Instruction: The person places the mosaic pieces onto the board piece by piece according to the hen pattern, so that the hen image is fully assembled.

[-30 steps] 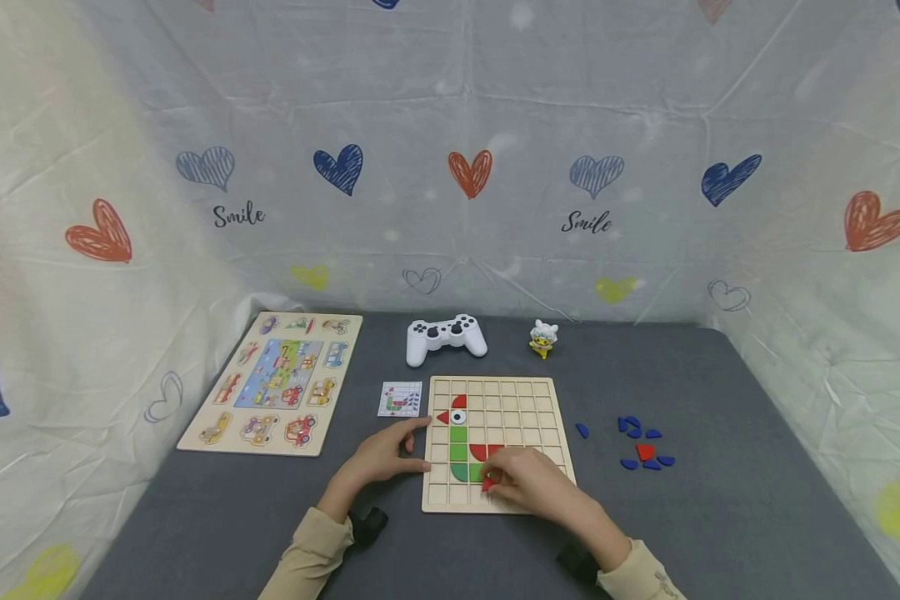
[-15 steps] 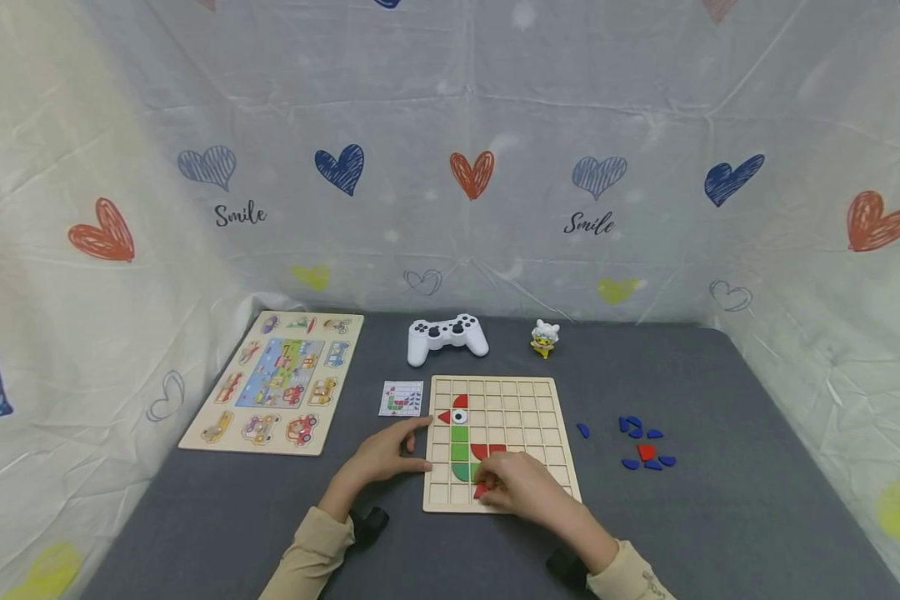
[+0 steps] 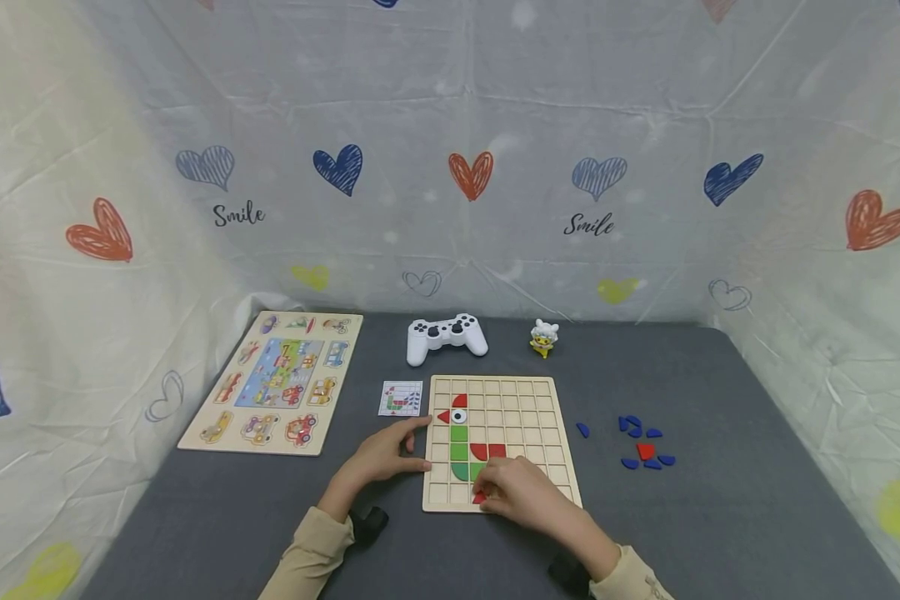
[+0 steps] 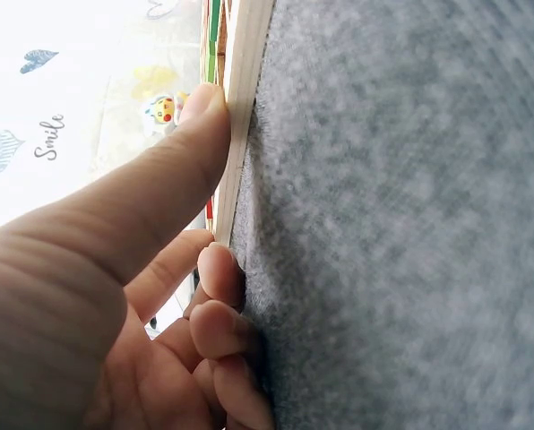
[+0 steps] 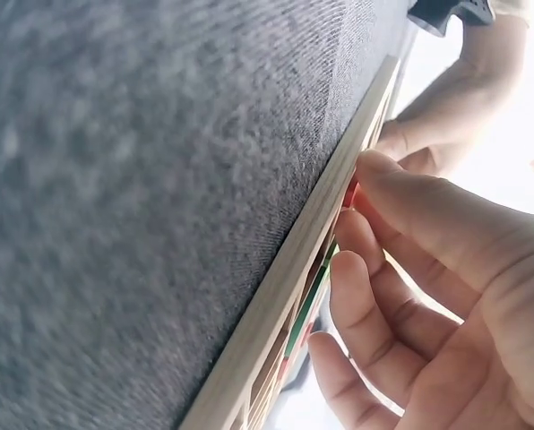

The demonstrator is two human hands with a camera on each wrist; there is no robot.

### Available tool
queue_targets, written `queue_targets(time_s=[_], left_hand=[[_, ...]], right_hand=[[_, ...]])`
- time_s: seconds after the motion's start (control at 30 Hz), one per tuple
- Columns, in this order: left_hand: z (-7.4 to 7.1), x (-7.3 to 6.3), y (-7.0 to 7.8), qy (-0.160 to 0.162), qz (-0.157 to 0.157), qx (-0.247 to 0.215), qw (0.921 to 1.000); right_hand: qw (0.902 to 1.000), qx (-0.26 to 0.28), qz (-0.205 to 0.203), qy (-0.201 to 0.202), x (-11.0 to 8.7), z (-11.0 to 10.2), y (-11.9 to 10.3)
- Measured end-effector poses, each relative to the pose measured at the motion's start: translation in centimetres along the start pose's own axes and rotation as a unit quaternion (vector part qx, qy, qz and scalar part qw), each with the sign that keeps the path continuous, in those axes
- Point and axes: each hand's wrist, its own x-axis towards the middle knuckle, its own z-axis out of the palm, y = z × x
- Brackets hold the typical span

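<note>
Though part-hidden, red piece, broad end nearest.

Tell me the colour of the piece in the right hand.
The piece is red, showing best in the head view.

Grid board of matt wood, rough-napped tablecloth, controller apparently of smooth plastic.

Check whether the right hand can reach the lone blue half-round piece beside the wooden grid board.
Probably yes: the blue piece lies uncovered on dark grey cloth, unobstructed, though the right hand pinches a flat red piece.
</note>
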Motion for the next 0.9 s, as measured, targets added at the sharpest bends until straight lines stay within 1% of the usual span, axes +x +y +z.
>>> queue_targets(time_s=[0.33, 0.47, 0.7, 0.9], left_hand=[[0.1, 0.0, -0.2, -0.001, 0.004, 0.000, 1.0000], [0.1, 0.1, -0.3, -0.002, 0.003, 0.004, 1.0000], [0.1, 0.1, -0.3, -0.003, -0.001, 0.007, 1.0000], [0.1, 0.2, -0.4, -0.005, -0.007, 0.009, 0.9999]], right_hand=[[1.0000, 0.003, 0.002, -0.003, -0.3, -0.3, 0.2], [0.9999, -0.001, 0.013, 0.008, -0.6, -0.7, 0.6], [0.9987, -0.028, 0.015, 0.041, -1.6, -1.6, 1.7], [0.9979, -0.030, 0.042, 0.040, -2.5, -2.4, 2.9]])
